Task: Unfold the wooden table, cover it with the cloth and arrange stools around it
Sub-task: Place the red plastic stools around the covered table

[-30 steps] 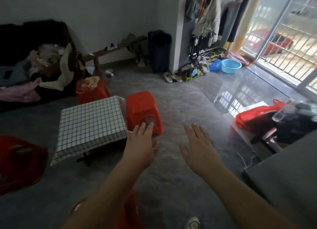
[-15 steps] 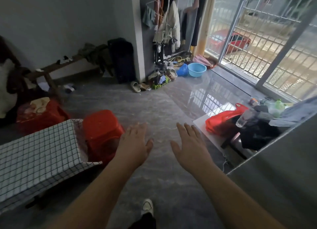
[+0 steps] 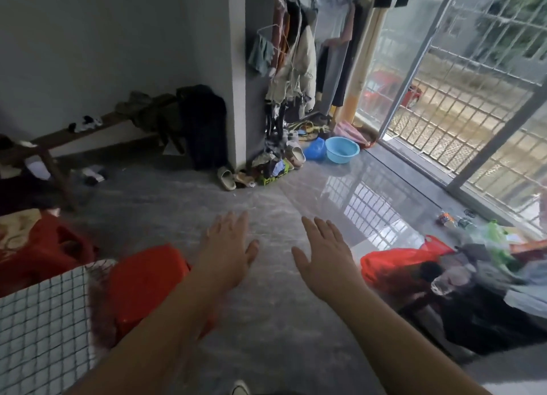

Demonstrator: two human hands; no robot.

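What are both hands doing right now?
Left hand: open, fingers straight, holding nothing.
Right hand: open, fingers straight, holding nothing.

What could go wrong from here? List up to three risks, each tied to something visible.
1. The red stool stands close beside the checked cloth; shifting it may drag the cloth askew.
2. The red bag and the clutter beside it sit low at the right; a foot could catch there.
3. The floor looks glossy near the window, so it may be slippery.
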